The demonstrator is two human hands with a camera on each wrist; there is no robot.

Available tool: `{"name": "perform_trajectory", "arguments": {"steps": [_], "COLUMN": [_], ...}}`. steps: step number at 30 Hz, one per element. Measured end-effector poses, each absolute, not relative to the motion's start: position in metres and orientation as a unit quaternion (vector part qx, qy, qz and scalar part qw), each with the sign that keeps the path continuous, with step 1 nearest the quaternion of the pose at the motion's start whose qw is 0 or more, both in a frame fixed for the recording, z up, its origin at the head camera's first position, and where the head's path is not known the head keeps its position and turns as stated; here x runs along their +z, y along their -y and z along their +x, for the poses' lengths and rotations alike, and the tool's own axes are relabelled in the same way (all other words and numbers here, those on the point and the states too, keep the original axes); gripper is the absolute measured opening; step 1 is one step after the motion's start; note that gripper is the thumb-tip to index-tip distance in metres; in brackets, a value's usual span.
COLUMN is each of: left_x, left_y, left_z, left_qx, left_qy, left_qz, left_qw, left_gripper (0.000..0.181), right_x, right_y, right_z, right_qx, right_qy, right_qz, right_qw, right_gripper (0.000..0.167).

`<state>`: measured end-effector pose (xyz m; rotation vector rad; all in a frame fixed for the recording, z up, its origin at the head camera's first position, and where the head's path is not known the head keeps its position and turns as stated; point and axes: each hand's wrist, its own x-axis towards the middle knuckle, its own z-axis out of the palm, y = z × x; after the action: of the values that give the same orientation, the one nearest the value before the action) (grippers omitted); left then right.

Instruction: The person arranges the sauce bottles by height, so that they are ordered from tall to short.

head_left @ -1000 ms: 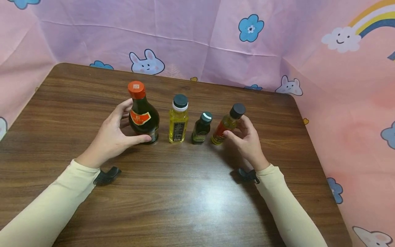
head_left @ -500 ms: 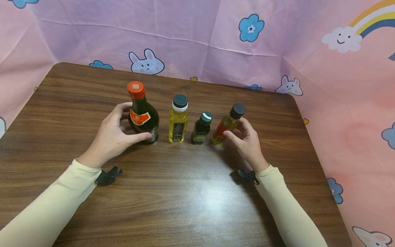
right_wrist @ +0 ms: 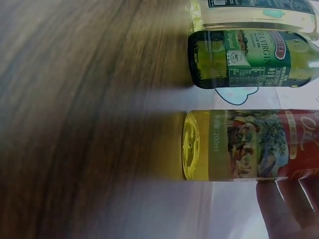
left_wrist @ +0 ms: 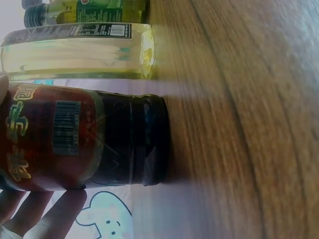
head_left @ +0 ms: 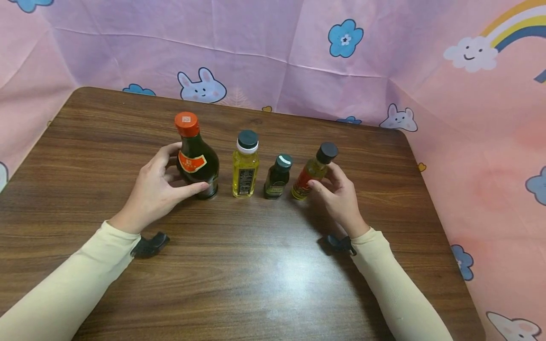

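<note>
Four bottles stand in a row in the head view. At the left end, my left hand [head_left: 154, 189] grips the large dark bottle [head_left: 198, 163] with the red cap, thumb in front and fingers behind; its base [left_wrist: 157, 142] shows in the left wrist view. A square bottle of yellow oil [head_left: 245, 173] and a small dark green bottle [head_left: 276, 181] stand between the hands, untouched. At the right end, my right hand [head_left: 341, 199] holds the small red-labelled oil bottle [head_left: 306, 180] between thumb and fingers; in the right wrist view its label [right_wrist: 259, 144] faces the camera.
The brown wooden table [head_left: 239, 274] has a patch of glare in front of the bottles. Patterned pink and purple cloth [head_left: 264, 42] hangs behind and beside it. Dark straps [head_left: 149, 244] show at both wrists.
My left hand's fingers have slid slightly lower behind the dark bottle. Both hands keep hold of their bottles, and the bottles stand where they were.
</note>
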<state>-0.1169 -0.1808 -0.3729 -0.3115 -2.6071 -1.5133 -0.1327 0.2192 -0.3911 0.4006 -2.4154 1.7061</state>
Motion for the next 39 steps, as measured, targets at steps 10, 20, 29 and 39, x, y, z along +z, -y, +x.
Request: {"name": "perform_trajectory", "arguments": {"steps": [10, 20, 29, 39], "left_x": [-0.369, -0.350, -0.345, -0.353], "left_y": [0.182, 0.186, 0.191, 0.197], "left_z": [-0.122, -0.148, -0.176, -0.208], "left_qx": [-0.494, -0.487, -0.483, -0.490], "left_qy": [0.858, 0.858, 0.863, 0.862], "left_qz": [-0.111, -0.111, -0.102, -0.105], "left_qw": [0.087, 0.120, 0.107, 0.084], "left_gripper": [0.089, 0.088, 0.088, 0.088], "right_x": [-0.394, -0.394, -0.393, -0.393], "right_y": [-0.218, -0.218, -0.216, -0.218], "right_z": [-0.131, -0.131, -0.131, -0.130], "right_qx": [0.571, 0.569, 0.560, 0.559], "right_qy": [0.807, 0.807, 0.813, 0.815], "right_qz": [0.125, 0.133, 0.135, 0.130], "right_qw": [0.078, 0.087, 0.086, 0.084], "right_gripper": [0.054, 0.052, 0.051, 0.052]}}
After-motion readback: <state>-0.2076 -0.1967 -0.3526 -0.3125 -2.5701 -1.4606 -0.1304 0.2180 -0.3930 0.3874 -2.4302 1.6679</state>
